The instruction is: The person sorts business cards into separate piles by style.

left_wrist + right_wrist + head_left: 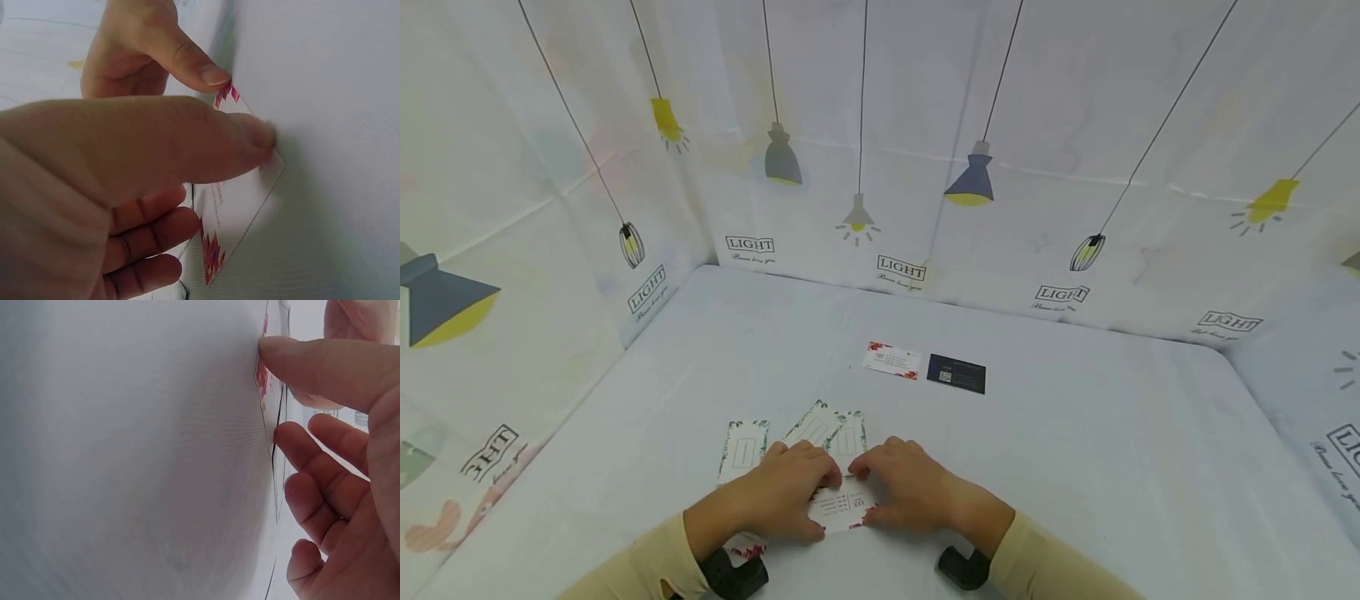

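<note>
A white business card with red floral corners (842, 508) lies between the two hands near the front of the table. My left hand (778, 493) grips its left side, thumb on the near edge and fingertips at the far edge. On the other side my right hand (917, 490) holds it, with the thumb at its right corner. In the left wrist view both thumbs touch the card (244, 194). Just beyond the fingers are white cards with green leaf borders: one on the left (744, 444) and two overlapping, a tilted one (812, 425) and an upright one (852, 437).
Farther back lie a white card with red floral corners (891, 361) and a dark card with a square code (957, 373), side by side. Another red-patterned card (748, 547) shows partly under the left wrist. Printed cloth walls (820, 275) border the white table (1097, 467).
</note>
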A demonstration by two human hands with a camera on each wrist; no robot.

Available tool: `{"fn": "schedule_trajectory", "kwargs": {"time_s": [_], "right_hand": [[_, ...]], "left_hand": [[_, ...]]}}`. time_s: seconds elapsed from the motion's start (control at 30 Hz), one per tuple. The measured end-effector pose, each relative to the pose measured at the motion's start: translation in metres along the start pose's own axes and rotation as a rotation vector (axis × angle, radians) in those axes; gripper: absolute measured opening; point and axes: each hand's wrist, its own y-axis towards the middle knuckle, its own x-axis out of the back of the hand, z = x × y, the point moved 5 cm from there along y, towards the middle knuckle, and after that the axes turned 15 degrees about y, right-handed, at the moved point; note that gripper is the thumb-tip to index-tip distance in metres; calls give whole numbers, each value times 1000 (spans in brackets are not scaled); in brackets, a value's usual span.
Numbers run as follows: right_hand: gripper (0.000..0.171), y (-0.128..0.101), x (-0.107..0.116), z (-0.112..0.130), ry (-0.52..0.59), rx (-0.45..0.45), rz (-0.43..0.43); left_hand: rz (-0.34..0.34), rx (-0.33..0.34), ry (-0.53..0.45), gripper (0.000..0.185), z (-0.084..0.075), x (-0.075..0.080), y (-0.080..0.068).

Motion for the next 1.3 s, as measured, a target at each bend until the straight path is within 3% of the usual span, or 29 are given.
{"fn": "schedule_trajectory", "kwargs": {"time_s": [0.27, 0.9, 1.3], "right_hand": [[48, -1, 1, 1, -12, 7, -8], [48, -6, 6, -5, 28, -54, -14], [58, -9, 1, 0, -72, -47, -9]], "left_hand": [[-22, -5, 5, 38, -1, 0, -1], [-30, 18, 11, 56, 0, 0, 0], [-19, 1, 18, 42, -1, -2, 1]]}}
